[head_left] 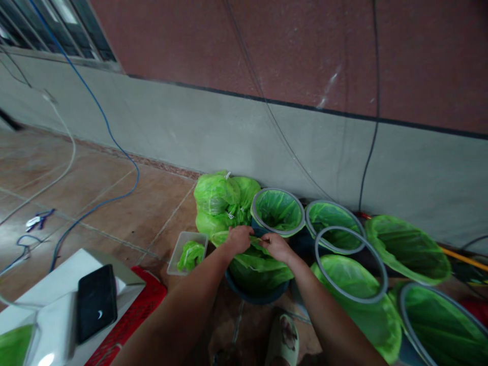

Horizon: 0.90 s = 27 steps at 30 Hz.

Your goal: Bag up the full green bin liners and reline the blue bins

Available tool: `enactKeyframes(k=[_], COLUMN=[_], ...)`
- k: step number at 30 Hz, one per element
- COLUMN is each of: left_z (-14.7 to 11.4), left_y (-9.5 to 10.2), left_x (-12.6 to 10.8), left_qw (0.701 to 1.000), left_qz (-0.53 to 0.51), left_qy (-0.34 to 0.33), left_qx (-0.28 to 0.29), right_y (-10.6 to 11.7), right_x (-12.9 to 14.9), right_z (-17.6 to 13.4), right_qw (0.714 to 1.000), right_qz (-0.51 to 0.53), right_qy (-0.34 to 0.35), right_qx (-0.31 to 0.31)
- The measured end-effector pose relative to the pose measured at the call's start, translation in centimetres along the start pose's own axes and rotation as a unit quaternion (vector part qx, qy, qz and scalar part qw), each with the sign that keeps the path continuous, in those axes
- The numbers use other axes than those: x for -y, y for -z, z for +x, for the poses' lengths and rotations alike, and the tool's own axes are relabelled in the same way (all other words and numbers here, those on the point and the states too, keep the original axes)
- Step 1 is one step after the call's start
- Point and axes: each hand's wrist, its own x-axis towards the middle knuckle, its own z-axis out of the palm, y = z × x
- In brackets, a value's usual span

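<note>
Carefully: your left hand and right hand both pinched the thin green bag at the bucket rim, just under your fingers. Pulled unevenly, the film could have torn or slipped inside.

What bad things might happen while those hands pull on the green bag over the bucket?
The left hand and right hand both pinch the thin green bag at the rim of the dark bucket; a hard tug might tear it or tip the bucket. The blue cable trailing across the floor might trip someone. The phone lies near the edge of a white box and might slide off if bumped.
</note>
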Motion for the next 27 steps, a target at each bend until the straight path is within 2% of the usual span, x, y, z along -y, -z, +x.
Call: enactKeyframes(k=[9, 13, 16, 19, 20, 22, 24, 26, 27], left_z=[-0.4, -0.1, 0.2, 0.4, 0.5, 0.5, 0.5, 0.4, 0.4], left_y=[0.3, 0.8, 1.3, 1.7, 1.8, 1.8, 1.8, 1.7, 1.7], left_x=[-0.4, -1.0, -1.5, -1.9, -1.9, -2.0, -1.9, -1.9, -1.9], left_qw=[1.0, 0.998, 0.998, 0.999, 0.999, 0.998, 0.998, 0.999, 0.999], left_qz=[0.01, -0.022, -0.034, -0.015, -0.012, -0.013, -0.014, -0.013, -0.012], left_qy=[0.004, -0.047, -0.048, -0.014, -0.003, 0.013, 0.026, 0.032, 0.033], left_qx=[0.013, -0.022, -0.032, -0.045, -0.049, -0.053, -0.05, -0.042, -0.038], right_y=[0.3, 1.7, 3.0, 3.2, 2.7, 0.7, -2.2, -5.3, -6.6], right_x=[0.2, 1.7, 2.9, 3.9, 4.2, 4.8, 5.4, 5.6, 5.4], right_z=[0.1, -0.3, -0.8, -1.8, -2.3, -3.7, -5.2, -6.4, -6.8], right_qw=[0.988, 0.983, 0.976, 0.965, 0.967, 0.98, 0.988, 0.965, 0.95], right_qz=[0.146, 0.169, 0.164, 0.12, 0.085, -0.015, -0.139, -0.261, -0.308], right_qy=[0.008, 0.047, 0.066, 0.026, 0.01, -0.002, 0.01, 0.001, -0.017], right_qx=[-0.044, -0.057, -0.128, -0.23, -0.241, -0.197, -0.071, 0.029, 0.057])
